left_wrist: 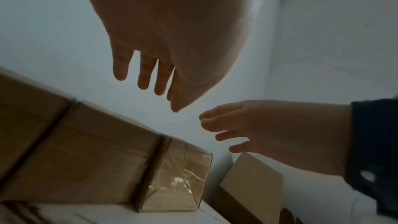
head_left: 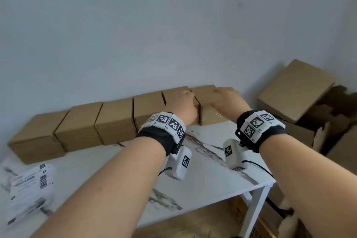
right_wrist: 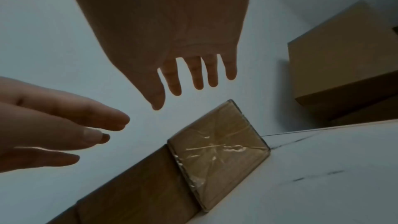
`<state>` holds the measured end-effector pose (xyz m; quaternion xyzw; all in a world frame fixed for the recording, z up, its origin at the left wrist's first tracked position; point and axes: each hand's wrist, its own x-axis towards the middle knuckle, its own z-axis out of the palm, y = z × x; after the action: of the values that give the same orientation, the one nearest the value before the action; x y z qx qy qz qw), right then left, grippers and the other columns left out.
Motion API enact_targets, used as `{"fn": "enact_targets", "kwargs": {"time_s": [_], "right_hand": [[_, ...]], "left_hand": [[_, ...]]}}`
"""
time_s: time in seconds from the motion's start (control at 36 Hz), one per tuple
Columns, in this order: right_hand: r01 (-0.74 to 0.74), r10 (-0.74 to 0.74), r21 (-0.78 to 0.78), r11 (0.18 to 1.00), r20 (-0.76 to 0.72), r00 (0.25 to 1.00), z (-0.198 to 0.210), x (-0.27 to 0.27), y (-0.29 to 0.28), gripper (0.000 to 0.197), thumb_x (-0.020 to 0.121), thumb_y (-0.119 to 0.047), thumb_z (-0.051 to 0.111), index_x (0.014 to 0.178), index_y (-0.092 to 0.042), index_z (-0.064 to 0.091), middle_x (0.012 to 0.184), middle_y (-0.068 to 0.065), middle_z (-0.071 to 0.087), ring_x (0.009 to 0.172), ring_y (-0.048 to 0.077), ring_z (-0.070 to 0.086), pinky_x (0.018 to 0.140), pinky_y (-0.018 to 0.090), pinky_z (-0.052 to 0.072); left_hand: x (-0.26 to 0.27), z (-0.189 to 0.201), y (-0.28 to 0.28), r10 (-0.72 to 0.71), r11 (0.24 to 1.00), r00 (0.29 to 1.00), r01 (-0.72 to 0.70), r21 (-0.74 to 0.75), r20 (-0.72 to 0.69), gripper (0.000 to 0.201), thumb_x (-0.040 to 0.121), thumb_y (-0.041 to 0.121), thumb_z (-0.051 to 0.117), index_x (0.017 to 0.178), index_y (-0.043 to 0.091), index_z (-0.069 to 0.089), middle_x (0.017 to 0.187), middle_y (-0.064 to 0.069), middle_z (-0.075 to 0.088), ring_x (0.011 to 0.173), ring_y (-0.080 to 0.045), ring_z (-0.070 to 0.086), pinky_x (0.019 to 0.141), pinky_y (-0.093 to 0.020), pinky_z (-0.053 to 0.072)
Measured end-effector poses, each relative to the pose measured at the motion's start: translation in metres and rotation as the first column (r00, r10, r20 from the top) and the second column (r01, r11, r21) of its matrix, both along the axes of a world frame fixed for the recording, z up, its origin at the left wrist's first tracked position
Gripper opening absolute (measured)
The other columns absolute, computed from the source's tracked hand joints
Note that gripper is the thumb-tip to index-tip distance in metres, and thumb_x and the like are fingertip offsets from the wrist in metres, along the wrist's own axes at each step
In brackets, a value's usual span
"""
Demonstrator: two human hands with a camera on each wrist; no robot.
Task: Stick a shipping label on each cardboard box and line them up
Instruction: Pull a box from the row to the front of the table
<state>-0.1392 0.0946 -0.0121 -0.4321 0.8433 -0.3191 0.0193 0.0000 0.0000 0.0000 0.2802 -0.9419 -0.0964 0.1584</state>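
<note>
Cardboard boxes (head_left: 116, 120) line the wall; both grips, left hand (head_left: 183, 102) and right hand (head_left: 226, 98), hover spread over the end box (head_left: 210, 106), holding nothing. I'd nudge it flush, pressing evenly.

we wear a black strap (head_left: 154, 137) on each bare forearm, topped by white blocks (head_left: 166, 121) printed with black square codes; a white camera pod (head_left: 178, 164) with thin black cable hangs beneath.

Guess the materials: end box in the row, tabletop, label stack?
End box: matte brown cardboard; its near face looks covered in clear glossy tape, going by wrinkled glints. Tabletop: smooth white with dark veins, marble-look; real stone or laminate unclear. Label stack: thin white printed paper with barcodes, probably adhesive.
</note>
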Motion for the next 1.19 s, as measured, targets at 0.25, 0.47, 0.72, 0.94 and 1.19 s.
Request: {"fn": "enact_targets", "kwargs": {"time_s": [0.25,0.47,0.72,0.94,1.19], "right_hand": [[0.056,-0.056,0.018,0.998,0.031,0.998,-0.02,-0.037,-0.012,0.049,0.093,-0.03,0.052,0.14,-0.02,0.046,0.145,0.008,0.041,0.132,0.028,0.039,0.109,0.04,0.036],[0.018,-0.021,0.039,0.999,0.067,0.998,-0.028,-0.04,-0.024,0.04,0.097,-0.03,0.045,0.135,-0.019,0.052,0.14,0.011,0.046,0.118,0.028,0.053,0.094,0.033,0.044],[0.144,-0.14,-0.04,0.989,0.079,0.987,-0.025,-0.031,-0.011,0.024,0.096,-0.023,0.046,0.115,-0.013,0.058,0.123,0.011,0.043,0.081,0.027,0.057,0.072,0.031,0.044],[0.23,-0.214,-0.113,0.967,0.143,0.966,-0.021,-0.01,0.012,0.03,0.092,-0.016,0.051,0.119,-0.005,0.044,0.117,0.014,0.049,0.082,0.027,0.05,0.068,0.032,0.039],[0.218,-0.193,-0.085,0.972,0.232,0.953,-0.02,0.013,0.044,0.051,0.086,-0.012,0.048,0.136,-0.009,0.038,0.114,0.012,0.058,0.085,0.025,0.05,0.071,0.03,0.041]], "left_hand": [[-0.049,-0.022,-0.006,-0.004,0.998,0.975,0.019,-0.066,0.224,0.056,0.098,0.019,0.039,0.15,0.012,0.02,0.16,-0.003,0.013,0.148,-0.022,0.007,0.119,-0.046,0.01],[-0.053,-0.032,-0.005,-0.007,0.995,0.968,0.032,-0.095,0.25,0.053,0.093,0.013,0.041,0.145,0.012,0.03,0.156,-0.002,0.024,0.145,-0.019,0.013,0.118,-0.049,0.008],[-0.04,-0.029,0.001,-0.08,0.994,0.975,0.094,-0.062,0.206,0.063,0.087,0.003,0.044,0.147,0.017,0.033,0.158,0.001,0.023,0.146,-0.02,0.012,0.119,-0.045,0.005],[-0.022,-0.035,0.026,-0.141,0.972,0.989,0.149,0.184,-0.054,0.051,0.093,-0.006,0.035,0.141,0.009,0.043,0.155,-0.006,0.028,0.141,-0.02,0.029,0.114,-0.027,0.021],[-0.012,-0.035,0.045,0.063,0.921,0.975,0.025,0.39,-0.211,0.045,0.096,0.01,0.042,0.141,0.01,0.041,0.14,-0.011,0.043,0.123,-0.03,0.05,0.098,-0.031,0.042]]}}
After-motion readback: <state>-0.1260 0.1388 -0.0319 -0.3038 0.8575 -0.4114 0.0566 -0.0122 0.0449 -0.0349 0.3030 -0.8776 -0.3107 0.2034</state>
